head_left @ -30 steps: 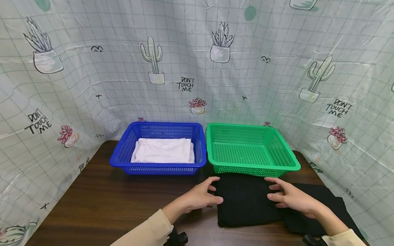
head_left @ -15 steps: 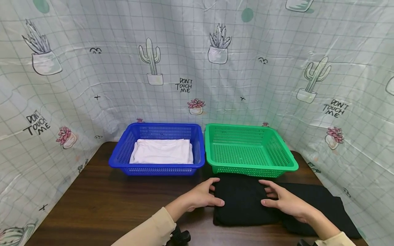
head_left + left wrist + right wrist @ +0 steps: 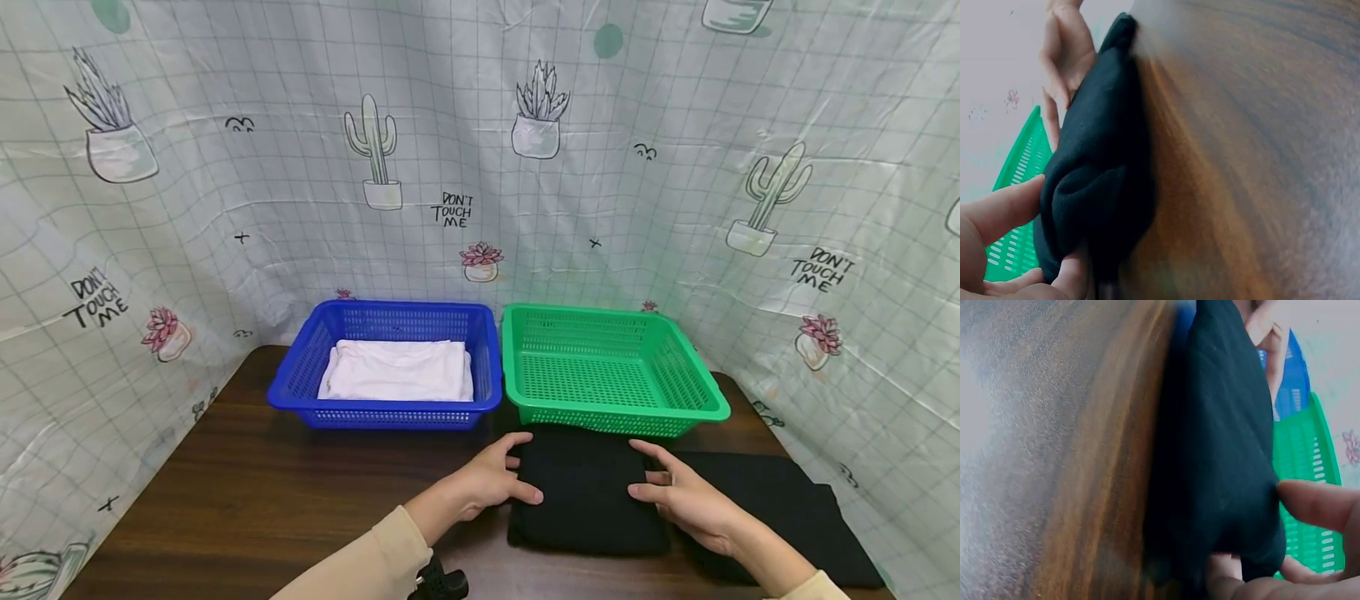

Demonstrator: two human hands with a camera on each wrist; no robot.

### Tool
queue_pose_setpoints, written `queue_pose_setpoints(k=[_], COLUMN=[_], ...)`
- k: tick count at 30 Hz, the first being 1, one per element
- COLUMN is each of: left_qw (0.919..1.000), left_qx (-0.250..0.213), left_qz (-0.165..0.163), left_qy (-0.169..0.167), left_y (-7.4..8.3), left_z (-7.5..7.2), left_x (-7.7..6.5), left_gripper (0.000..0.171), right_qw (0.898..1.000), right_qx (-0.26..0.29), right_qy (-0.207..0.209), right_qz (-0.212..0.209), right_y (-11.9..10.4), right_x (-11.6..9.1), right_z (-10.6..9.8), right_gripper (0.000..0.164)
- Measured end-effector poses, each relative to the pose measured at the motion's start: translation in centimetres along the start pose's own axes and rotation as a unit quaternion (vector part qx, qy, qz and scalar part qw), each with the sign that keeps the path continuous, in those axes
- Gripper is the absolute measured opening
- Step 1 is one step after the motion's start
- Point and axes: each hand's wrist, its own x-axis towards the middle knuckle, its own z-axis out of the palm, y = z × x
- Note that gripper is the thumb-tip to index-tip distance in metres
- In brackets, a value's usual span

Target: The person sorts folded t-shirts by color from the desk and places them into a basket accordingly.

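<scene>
A folded black cloth point(image 3: 581, 500) lies on the table in front of the green basket, with a hand at each side. My left hand point(image 3: 489, 479) grips its left edge; in the left wrist view the thumb presses on one face of the cloth point(image 3: 1097, 137) and a finger tucks under the layered edge. On the opposite side my right hand point(image 3: 693, 504) pinches the right edge. The right wrist view shows fingertips reaching beneath the cloth point(image 3: 1229, 437), the thumb against its other face. A second black cloth point(image 3: 787, 517) lies flat to the right, partly behind the right forearm.
The green basket point(image 3: 615, 410) stands at the back right with nothing in it. Touching its left side is a blue basket point(image 3: 386, 406) holding folded white cloth point(image 3: 397, 371). A patterned curtain point(image 3: 300, 167) hangs behind the dark wooden table point(image 3: 300, 500).
My right hand has moved slightly left and closed on the cloth's right edge. The folded cloth has shifted a little left, away from the second black cloth. The left hand has barely moved.
</scene>
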Motion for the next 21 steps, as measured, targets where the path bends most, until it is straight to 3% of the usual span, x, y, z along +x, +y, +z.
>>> queue_pose_setpoints(k=[5, 12, 17, 21], left_qw=[0.9999, 0.9935, 0.9952, 0.9964], left_qx=[0.007, 0.099, 0.042, 0.003], left_qz=[-0.005, -0.001, -0.023, -0.026], left_qy=[-0.011, -0.056, -0.086, -0.081], left_y=[0.4, 1.1, 1.3, 0.6], left_z=[-0.7, -2.0, -1.8, -1.3], left_x=[-0.4, -0.7, -0.6, -0.5], left_gripper=[0.091, 0.091, 0.094, 0.094], right_qw=[1.0, 0.999, 0.999, 0.998], right_qx=[-0.003, -0.029, -0.017, 0.008], right_qy=[-0.016, -0.01, -0.039, -0.068], right_qz=[0.0, -0.011, -0.015, -0.015], right_y=[0.0, 0.0, -0.1, 0.3], right_x=[0.0, -0.5, -0.6, -0.2], right_z=[0.3, 0.2, 0.2, 0.5], right_gripper=[0.086, 0.086, 0.085, 0.085])
